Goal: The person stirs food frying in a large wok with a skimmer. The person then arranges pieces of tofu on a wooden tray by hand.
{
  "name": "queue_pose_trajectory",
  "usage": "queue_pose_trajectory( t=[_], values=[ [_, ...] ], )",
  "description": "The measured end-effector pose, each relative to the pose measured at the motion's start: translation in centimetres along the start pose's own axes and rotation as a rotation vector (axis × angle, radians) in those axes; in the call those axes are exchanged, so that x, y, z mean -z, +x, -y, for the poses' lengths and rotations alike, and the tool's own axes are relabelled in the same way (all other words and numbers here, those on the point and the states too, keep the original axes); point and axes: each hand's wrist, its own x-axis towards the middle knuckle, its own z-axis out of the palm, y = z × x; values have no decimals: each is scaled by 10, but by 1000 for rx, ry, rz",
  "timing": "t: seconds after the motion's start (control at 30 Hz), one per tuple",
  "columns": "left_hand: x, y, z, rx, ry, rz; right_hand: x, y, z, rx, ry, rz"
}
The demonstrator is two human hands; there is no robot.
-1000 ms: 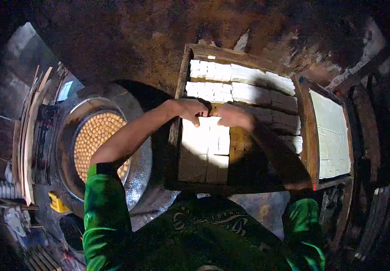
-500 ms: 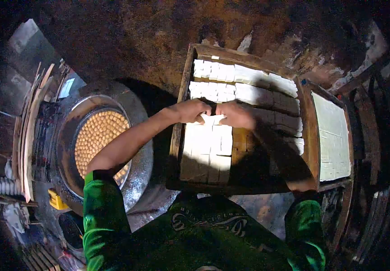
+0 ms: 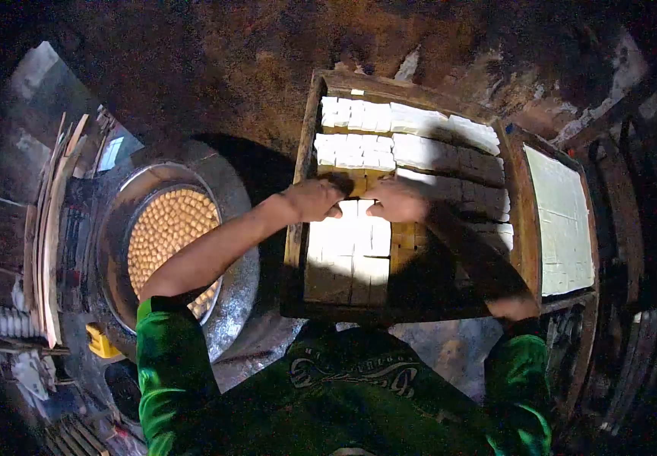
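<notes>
White blocks of tofu [image 3: 347,243], cut into pieces, lie at the near left of a wooden-framed tray [image 3: 295,254]. My left hand [image 3: 315,200] is closed at the far left corner of these blocks, its thumb on the white edge. Opposite it, my right hand [image 3: 397,201] curls its fingers at the far right corner. Between the two hands shows the far row of the blocks; the fingertips are partly hidden. Beyond them, more rows of cut tofu [image 3: 355,150] sit past a bare brown strip of tray bottom.
To the left, a wide round pan [image 3: 108,243] holds many golden-brown pieces [image 3: 172,224]. On the right stands a second frame with a white slab [image 3: 560,220]. A yellow object [image 3: 101,342] lies below the pan, and wooden planks [image 3: 53,235] lean at the far left.
Both hands have come slightly toward me and lower. The white piece raised between them before now appears level with the near blocks, and the brown strip beyond is more visible.
</notes>
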Motion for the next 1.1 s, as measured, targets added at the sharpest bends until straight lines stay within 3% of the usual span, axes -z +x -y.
queue_pose_trajectory(
  t=[0.1, 0.17, 0.23, 0.37, 0.4, 0.43, 0.5, 0.57, 0.6, 0.63, 0.67, 0.7, 0.77, 0.8, 0.83, 0.93, 1.0, 1.03, 1.07, 1.1],
  values=[
    [8, -14, -27, 130, 55, 108, 2, -14, 20, 19, 22, 28],
    [11, -21, -35, 172, 70, 119, -27, -17, 17, 61, -1, -82],
    [9, -27, -36, 125, 158, -51, -30, -19, 21, 52, -10, -198],
    [5, -27, -24, 116, 159, -90, -19, -18, 19, 42, -27, -211],
    [5, -24, -28, 123, 143, -42, -28, -15, 31, 132, -58, -494],
    [5, -23, -32, 131, 124, 7, -30, -18, 35, 132, -55, -491],
    [11, -25, -41, 136, 134, 15, -23, -25, 50, -171, -90, -74],
    [2, -22, -34, 142, 150, 21, -23, -25, 49, -202, -54, -109],
    [-17, -10, -10, 76, 80, 52, -9, -25, 51, -230, 64, -42],
    [6, -8, -19, 10, 11, 84, 1, -24, 50, -256, 183, 23],
    [33, -1, -27, 200, -88, 451, -20, -19, 26, -110, 292, -148],
    [29, 5, -18, 201, -84, 450, -20, -14, 15, -109, 290, -151],
    [11, 19, 2, 70, -73, 523, -13, -4, -2, 2, 342, 77],
    [16, 21, -3, 142, -114, 569, -11, -1, -3, 39, 347, 90],
    [12, 21, -4, 144, -111, 563, -10, 1, -4, 41, 341, 88],
    [0, 7, -24, 195, -95, 215, -18, -5, -5, 19, 356, 69],
    [4, -3, -33, 169, -57, 195, -26, -14, 4, 145, 408, -183],
    [5, -8, -37, 145, -20, 171, -28, -20, 11, 144, 410, -183],
    [-5, -13, -39, 86, 104, 39, -29, -26, 18, 191, 236, -287],
    [-7, -14, -40, 88, 104, 36, -27, -31, 25, 239, 58, -388]
  ],
)
